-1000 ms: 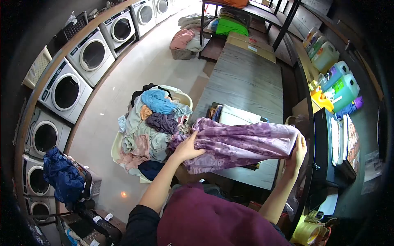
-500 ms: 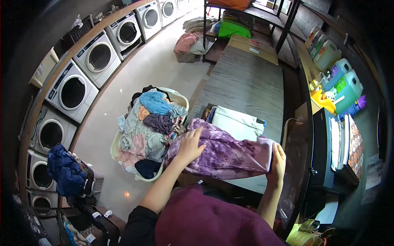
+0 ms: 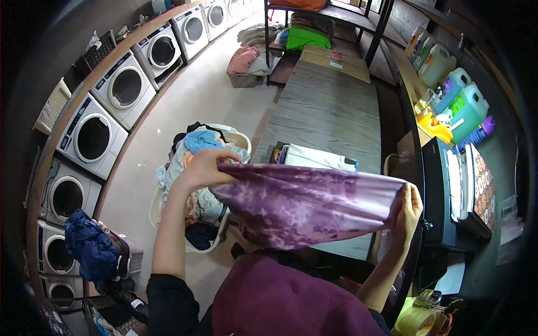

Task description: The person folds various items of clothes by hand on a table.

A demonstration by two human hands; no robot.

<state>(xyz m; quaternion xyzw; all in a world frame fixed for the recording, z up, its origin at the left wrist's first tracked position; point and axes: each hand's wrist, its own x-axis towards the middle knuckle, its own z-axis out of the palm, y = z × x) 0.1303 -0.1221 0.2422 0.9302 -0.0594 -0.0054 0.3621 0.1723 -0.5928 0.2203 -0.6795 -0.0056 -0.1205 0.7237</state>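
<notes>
A purple tie-dye garment (image 3: 302, 204) is stretched sideways between my two hands, raised in front of me above the table's near end. My left hand (image 3: 204, 168) grips its left end, fingers closed on the cloth. Its paler right end is pinched by my right hand (image 3: 407, 210). Just behind the garment, folded white cloth (image 3: 319, 158) lies on the grey wood-grain table (image 3: 333, 106), partly hidden. Left of the table, and partly behind my left arm, stands a white laundry basket (image 3: 240, 138) heaped with mixed clothes, a blue piece (image 3: 200, 140) on top.
Front-loading washing machines (image 3: 92, 137) line the left wall. A basket with a dark blue jacket (image 3: 92, 246) stands at lower left. Detergent jugs (image 3: 469, 112) line the right shelf, near a black cabinet (image 3: 440, 190) with papers. Cardboard (image 3: 336, 63) lies at the table's far end.
My left hand has gone from lying open on the garment to gripping its left end. The garment has been lifted and pulled taut, and my right hand has moved right.
</notes>
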